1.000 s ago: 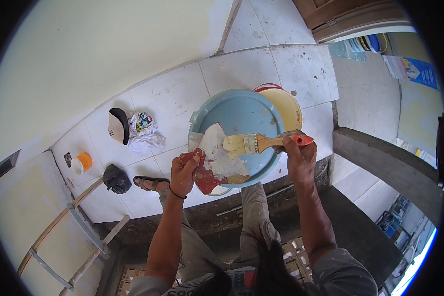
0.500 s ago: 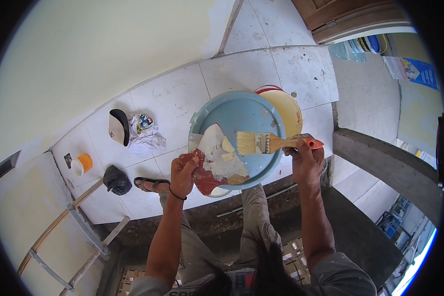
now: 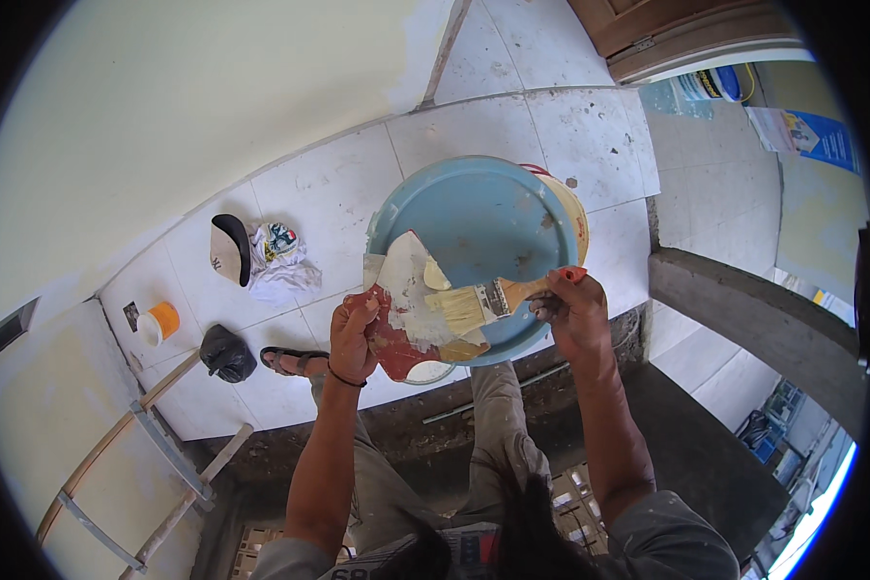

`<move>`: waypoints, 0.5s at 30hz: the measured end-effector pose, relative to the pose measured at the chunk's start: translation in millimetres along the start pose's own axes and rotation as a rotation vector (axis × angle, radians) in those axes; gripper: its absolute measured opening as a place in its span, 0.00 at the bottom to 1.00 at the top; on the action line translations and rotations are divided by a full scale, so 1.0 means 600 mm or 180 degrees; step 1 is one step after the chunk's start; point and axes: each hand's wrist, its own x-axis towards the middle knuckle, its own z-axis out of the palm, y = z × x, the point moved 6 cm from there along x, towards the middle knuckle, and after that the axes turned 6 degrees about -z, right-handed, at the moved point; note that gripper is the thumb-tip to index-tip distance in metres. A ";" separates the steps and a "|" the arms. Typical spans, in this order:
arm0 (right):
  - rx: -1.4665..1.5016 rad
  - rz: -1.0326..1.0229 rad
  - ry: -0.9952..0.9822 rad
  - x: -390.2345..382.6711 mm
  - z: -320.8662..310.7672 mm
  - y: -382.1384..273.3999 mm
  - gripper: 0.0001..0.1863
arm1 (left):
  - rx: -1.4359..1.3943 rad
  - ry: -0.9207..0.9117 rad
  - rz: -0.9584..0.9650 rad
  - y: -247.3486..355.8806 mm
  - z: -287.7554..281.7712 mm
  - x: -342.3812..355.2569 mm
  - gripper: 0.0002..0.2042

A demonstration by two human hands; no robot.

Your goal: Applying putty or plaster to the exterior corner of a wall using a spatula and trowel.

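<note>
A flat, irregular red-and-white sheet [image 3: 411,307], smeared with cream and tan paste, is pinched at its red lower left edge by my left hand [image 3: 355,333]. My right hand [image 3: 578,311] grips a wide paintbrush [image 3: 493,299] by its wooden handle, whose red end sticks out above my fingers. The pale bristles lie over the right part of the sheet and seem to touch it. Beneath both is a round blue basin [image 3: 474,188]; the sheet, brush and hands cover its near side.
A cream bucket [image 3: 578,215] stands partly behind the basin. To the left on the white tiles lie a cap [image 3: 230,249], a white cloth [image 3: 285,274], an orange-and-white tub [image 3: 159,322] and a black bag [image 3: 227,354]. A wooden ladder [image 3: 130,464] leans at the lower left; a concrete ledge [image 3: 754,300] runs along the right.
My right hand has brought the paintbrush left and down, so its bristles now overlap the sheet. The basin has shifted slightly up in view, covering more of the bucket.
</note>
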 end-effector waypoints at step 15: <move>-0.0272 -0.0669 0.0391 -0.036 0.025 -0.054 0.12 | -0.0034 -0.0256 0.0070 0.015 -0.040 -0.018 0.05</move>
